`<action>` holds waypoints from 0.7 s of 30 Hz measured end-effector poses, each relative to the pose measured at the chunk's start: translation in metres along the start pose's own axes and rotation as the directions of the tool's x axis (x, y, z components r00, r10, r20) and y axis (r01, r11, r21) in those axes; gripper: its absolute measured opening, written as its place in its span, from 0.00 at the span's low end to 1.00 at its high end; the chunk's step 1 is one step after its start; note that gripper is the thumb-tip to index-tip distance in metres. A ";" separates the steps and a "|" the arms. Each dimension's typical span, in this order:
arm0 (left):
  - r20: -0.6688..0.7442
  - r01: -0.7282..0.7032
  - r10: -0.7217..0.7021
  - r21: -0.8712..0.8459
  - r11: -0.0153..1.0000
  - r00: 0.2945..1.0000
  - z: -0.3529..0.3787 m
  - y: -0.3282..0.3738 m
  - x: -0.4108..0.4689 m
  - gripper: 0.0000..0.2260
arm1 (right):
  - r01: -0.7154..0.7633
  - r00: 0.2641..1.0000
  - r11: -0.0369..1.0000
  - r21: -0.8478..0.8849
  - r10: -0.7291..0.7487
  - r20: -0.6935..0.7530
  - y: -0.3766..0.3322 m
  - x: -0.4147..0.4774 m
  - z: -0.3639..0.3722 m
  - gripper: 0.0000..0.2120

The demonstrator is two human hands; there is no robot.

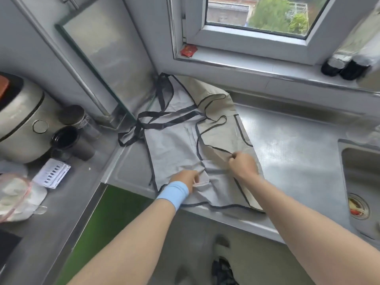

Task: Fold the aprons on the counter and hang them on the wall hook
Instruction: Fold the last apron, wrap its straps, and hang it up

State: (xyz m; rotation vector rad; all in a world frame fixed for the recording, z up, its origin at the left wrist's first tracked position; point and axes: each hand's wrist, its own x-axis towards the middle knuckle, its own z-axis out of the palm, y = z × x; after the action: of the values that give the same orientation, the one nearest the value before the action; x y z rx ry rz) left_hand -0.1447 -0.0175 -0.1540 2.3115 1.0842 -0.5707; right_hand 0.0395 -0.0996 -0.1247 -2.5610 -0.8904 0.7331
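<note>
I have the steel counter [287,145] with 2 aprons spread flat in its corner: a grey apron [170,145] and a beige apron [222,130] lapped over its right side, black ties [144,120] trailing left. I judge they lie flat so the edges can be matched for folding. The left hand [185,178] clutches grey cloth near the front edge, pinning it. The right hand [243,163] pinches the beige apron's black trim, probably to peel it clear. A printed card [52,173] at left and a red packet [188,50] on the sill are too blurred to read.
</note>
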 end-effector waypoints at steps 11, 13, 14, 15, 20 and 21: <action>0.303 0.054 -0.199 0.426 0.903 0.932 -0.102 -0.038 -0.060 0.16 | -0.014 0.981 0.858 -0.514 -0.086 -0.171 0.053 -0.020 -0.097 0.23; 0.348 0.063 -0.243 0.456 0.888 0.906 -0.091 -0.029 -0.060 0.19 | -0.132 0.983 0.744 -0.655 0.011 -0.185 0.058 -0.028 -0.091 0.31; 0.303 0.073 -0.218 0.427 0.901 0.928 -0.085 -0.023 -0.056 0.18 | -0.132 0.982 0.654 -0.745 -0.018 -0.189 0.056 -0.030 -0.084 0.34; 0.221 0.083 -0.177 0.378 0.922 0.959 -0.079 -0.018 -0.051 0.17 | -0.072 0.976 0.590 -0.804 -0.126 -0.180 0.053 -0.032 -0.073 0.35; 0.026 0.020 -0.026 0.220 0.975 0.999 -0.028 0.002 -0.028 0.25 | 0.582 0.805 0.489 -0.650 -0.460 0.376 0.027 -0.055 -0.008 0.36; 0.066 0.024 -0.040 0.222 0.975 0.997 -0.018 0.001 -0.027 0.29 | 0.580 0.815 0.520 -0.627 -0.380 0.438 0.025 -0.058 0.001 0.35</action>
State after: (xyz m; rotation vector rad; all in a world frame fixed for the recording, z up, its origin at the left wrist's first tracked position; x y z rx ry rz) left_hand -0.1572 -0.0218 -0.1245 2.4458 1.0736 -0.8157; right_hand 0.0116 -0.1561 -0.1167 -2.5926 -2.3066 0.5782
